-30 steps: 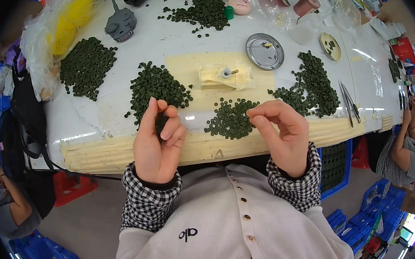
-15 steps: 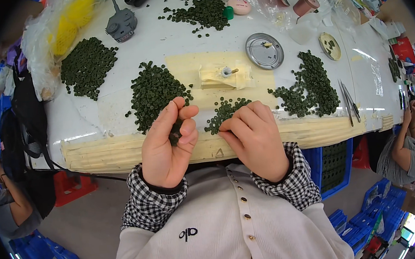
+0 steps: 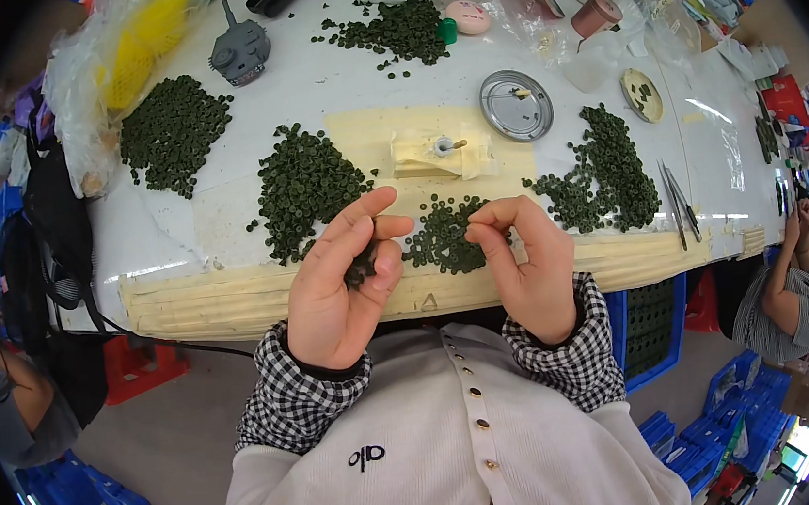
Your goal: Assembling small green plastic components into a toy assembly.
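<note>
My left hand [image 3: 341,283] is cupped palm up at the table's front edge. Its fingers curl round several small round dark green parts [image 3: 360,270], partly hidden by the fingers. My right hand [image 3: 534,264] is closed in a thumb-and-forefinger pinch; whatever lies between the tips is too small to make out. Between the hands, a loose patch of small ring-like green parts [image 3: 450,238] is spread on the table. A larger heap of dark green parts [image 3: 305,184] lies just beyond my left hand. Past the patch sits a block wrapped in yellowish tape [image 3: 425,165], with a small peg on top.
More green heaps lie at the left [image 3: 174,133], back [image 3: 403,33] and right [image 3: 611,174]. A round metal lid [image 3: 516,120], tweezers [image 3: 680,202], a grey model tank turret [image 3: 239,49] and a plastic bag [image 3: 83,98] surround them. People work at both sides.
My right hand has moved right, off the ring-like parts, uncovering more of them, with its fingertips pinched. My left hand has shifted slightly right, its thumb and forefinger closer together.
</note>
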The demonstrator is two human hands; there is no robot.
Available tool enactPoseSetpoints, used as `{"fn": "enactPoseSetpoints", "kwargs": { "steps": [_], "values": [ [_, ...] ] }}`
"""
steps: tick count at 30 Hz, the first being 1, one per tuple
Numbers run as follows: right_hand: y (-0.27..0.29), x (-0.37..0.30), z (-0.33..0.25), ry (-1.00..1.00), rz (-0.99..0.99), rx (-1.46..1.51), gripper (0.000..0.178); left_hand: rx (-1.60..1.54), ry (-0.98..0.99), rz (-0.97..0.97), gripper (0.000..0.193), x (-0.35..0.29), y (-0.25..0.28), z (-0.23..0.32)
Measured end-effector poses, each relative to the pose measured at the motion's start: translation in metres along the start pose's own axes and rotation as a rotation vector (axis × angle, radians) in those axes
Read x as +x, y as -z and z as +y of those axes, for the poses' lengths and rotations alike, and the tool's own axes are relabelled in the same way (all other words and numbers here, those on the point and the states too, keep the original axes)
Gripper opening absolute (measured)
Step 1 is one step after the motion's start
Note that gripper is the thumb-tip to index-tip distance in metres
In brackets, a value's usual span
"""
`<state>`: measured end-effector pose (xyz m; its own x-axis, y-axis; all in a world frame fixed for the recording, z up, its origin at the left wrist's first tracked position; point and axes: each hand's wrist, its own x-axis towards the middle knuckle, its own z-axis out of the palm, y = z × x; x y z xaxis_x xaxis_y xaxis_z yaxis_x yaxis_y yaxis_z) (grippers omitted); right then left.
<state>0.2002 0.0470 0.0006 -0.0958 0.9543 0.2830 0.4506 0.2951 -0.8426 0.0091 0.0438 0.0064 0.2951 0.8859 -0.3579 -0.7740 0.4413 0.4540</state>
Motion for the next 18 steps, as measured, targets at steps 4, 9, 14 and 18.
{"fn": "enactPoseSetpoints", "kwargs": {
  "steps": [4, 9, 14, 18],
  "values": [
    [0.008, 0.0, 0.003, -0.11, -0.043, 0.165, 0.011, 0.003, 0.044, 0.014, 0.023, 0.001, 0.0, -0.003],
    [0.008, 0.002, 0.003, -0.108, -0.079, 0.191, 0.012, 0.034, 0.072, 0.002, 0.022, 0.002, -0.001, -0.008],
    [0.01, 0.002, 0.002, -0.155, -0.1, 0.242, 0.012, -0.005, 0.106, -0.027, 0.023, 0.004, 0.0, -0.012],
    [0.011, 0.002, 0.006, -0.196, -0.117, 0.395, 0.014, 0.031, 0.129, -0.005, 0.025, 0.006, -0.006, -0.014]
  ]
}}
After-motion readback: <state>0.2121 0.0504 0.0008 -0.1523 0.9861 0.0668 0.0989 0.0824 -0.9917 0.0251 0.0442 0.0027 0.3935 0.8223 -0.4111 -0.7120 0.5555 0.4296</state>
